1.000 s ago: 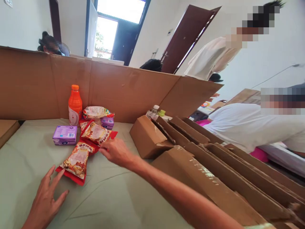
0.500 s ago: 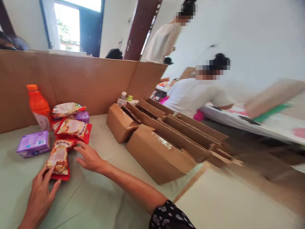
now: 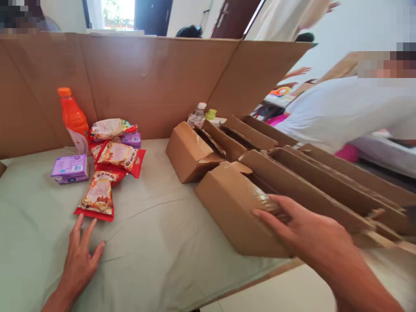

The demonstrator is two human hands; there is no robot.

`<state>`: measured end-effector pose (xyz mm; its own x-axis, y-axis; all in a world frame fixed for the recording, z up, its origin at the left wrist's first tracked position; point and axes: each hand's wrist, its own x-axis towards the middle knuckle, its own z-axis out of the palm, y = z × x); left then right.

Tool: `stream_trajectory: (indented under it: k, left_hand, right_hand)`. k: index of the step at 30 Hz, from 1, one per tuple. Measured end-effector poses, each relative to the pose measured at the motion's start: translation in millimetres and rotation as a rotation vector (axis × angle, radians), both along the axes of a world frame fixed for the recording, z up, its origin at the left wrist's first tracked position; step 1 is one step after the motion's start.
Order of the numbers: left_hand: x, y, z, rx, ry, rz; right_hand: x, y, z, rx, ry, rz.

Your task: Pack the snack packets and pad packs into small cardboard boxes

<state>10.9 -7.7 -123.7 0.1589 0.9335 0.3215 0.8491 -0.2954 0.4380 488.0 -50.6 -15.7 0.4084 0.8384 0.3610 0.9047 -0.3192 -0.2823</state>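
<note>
My right hand [image 3: 302, 229] is on the near wall of a brown cardboard box [image 3: 237, 212], thumb on its outer face and fingers curled over the top edge. My left hand [image 3: 81, 255] holds nothing, fingers apart, just in front of a red snack packet [image 3: 99, 195]. Behind that packet, a second red snack packet [image 3: 120, 158] overlaps others in a small pile. A purple pack [image 3: 70, 169] lies left of them, and an orange bottle [image 3: 74, 121] stands behind.
A smaller cardboard box [image 3: 191, 151] sits beside the larger ones, with a clear bottle [image 3: 197, 116] behind it. A tall cardboard panel [image 3: 156, 82] borders the back of the cloth-covered table [image 3: 156, 242]. A person in a white top [image 3: 351, 108] is at the right.
My right hand has left the red packets, moved right and closed on the cardboard box edge. My left hand is now off the near packet. The view has turned right and down.
</note>
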Motion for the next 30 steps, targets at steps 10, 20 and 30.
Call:
stream_trajectory:
  k: [10, 20, 30]
  left_hand:
    - [-8.6, -41.3, 44.4, -0.005, -0.172, -0.136]
    - [-0.9, -46.4, 38.4, -0.304, -0.425, -0.264]
    - [-49.8, -79.5, 39.6, -0.244, -0.278, -0.174]
  right_hand:
    - [-125.9, -3.2, 55.6, -0.150, 0.079, 1.167]
    - [-118.2, 20.0, 8.8, 0.250, 0.788, 0.671]
    - [-126.4, 22.7, -75.6, -0.254, 0.916, 0.695]
